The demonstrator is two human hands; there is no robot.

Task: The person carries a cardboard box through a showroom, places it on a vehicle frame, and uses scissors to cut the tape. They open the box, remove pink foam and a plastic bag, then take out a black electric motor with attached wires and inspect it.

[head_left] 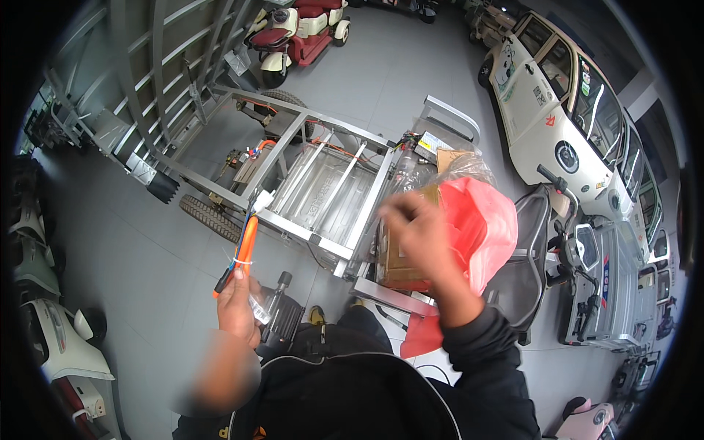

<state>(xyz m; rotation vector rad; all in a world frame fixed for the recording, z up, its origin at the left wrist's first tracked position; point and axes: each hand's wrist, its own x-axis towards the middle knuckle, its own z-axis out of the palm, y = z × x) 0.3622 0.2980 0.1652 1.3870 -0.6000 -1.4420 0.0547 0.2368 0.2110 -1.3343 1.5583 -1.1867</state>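
Note:
My left hand is closed around an orange-sleeved cable bundle, held upright near the frame's front corner. A white tie binds the bundle, and thin dark wires run beside the orange sleeve. At its upper end is a white connector, in front of the metal frame rail. A small white label shows by the palm. My right hand, blurred and with bent fingers, is over a cardboard box and beside a red plastic bag. Whether its fingers hold anything cannot be made out.
A silver vehicle frame with wheels stands ahead, its ribbed cargo bed tipped up at the left. A dark seat and handlebars are at the right. Beyond stand a cream car and a red-and-cream scooter.

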